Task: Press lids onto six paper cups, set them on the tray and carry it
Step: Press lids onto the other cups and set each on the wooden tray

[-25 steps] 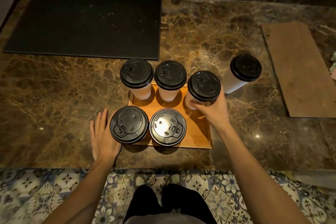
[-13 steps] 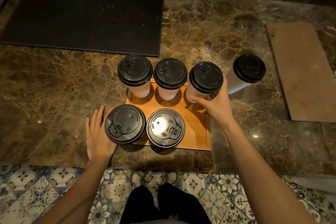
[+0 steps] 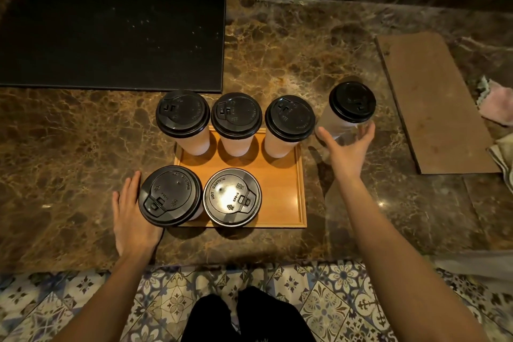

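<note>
A wooden tray [image 3: 280, 197] lies on the marble counter. Several white paper cups with black lids stand on it: three in the back row [image 3: 236, 123] and two in the front row [image 3: 231, 196]. The front right corner of the tray is bare. A sixth lidded cup [image 3: 351, 108] stands on the counter to the right of the tray. My right hand [image 3: 347, 151] is spread open just in front of that cup, fingers on either side of its base, blurred. My left hand [image 3: 131, 216] lies flat on the counter against the tray's left side, next to the front left cup [image 3: 170, 196].
A black mat [image 3: 111, 36] covers the counter's back left. A brown board [image 3: 433, 100] lies at the right, with crumpled cloths [image 3: 497, 103] at the far right edge. The counter's front edge runs just below the tray, above a patterned tile floor.
My right hand let go of the back right cup on the tray and moved right to the lone cup on the counter. My left hand stayed put.
</note>
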Motion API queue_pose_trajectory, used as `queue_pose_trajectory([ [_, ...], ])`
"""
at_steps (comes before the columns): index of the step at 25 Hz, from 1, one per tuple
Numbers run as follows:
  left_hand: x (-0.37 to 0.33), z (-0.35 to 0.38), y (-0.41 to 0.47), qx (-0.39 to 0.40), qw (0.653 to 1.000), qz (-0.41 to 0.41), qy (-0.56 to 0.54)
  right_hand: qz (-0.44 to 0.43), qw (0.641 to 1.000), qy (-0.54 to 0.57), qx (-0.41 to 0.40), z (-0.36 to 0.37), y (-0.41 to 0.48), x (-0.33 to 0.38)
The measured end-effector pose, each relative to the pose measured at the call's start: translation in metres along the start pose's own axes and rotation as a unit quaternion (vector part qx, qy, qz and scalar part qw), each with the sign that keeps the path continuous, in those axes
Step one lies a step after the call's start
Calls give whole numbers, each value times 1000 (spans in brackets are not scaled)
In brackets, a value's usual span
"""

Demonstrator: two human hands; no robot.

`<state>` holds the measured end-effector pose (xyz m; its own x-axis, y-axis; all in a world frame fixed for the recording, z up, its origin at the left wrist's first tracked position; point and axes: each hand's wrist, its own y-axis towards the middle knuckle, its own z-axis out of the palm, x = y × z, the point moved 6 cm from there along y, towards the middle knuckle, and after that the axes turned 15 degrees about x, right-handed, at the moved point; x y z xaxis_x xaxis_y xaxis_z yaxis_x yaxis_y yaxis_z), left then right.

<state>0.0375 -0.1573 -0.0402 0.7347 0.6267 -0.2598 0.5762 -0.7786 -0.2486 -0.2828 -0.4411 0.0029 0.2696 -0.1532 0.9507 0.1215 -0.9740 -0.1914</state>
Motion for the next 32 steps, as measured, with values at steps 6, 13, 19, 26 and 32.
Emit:
queue_pose_trajectory([
  [6,2,2,-1,16,1000,-1,9,-45,998,-6,-37,10,19,16],
  [13,-3,-3,-3,4,1000,4,0,-23,997,-5,-68,6,19,14],
  [19,-5,-5,-4,-4,999,15,-38,-101,990,-27,-93,-16,-2,69],
  [26,-1,-6,0,-2,999,2,-44,-215,976,-13,-42,-25,-64,171],
  [32,11,-11,-3,47,992,28,-115,-255,964,-33,69,8,-151,238],
])
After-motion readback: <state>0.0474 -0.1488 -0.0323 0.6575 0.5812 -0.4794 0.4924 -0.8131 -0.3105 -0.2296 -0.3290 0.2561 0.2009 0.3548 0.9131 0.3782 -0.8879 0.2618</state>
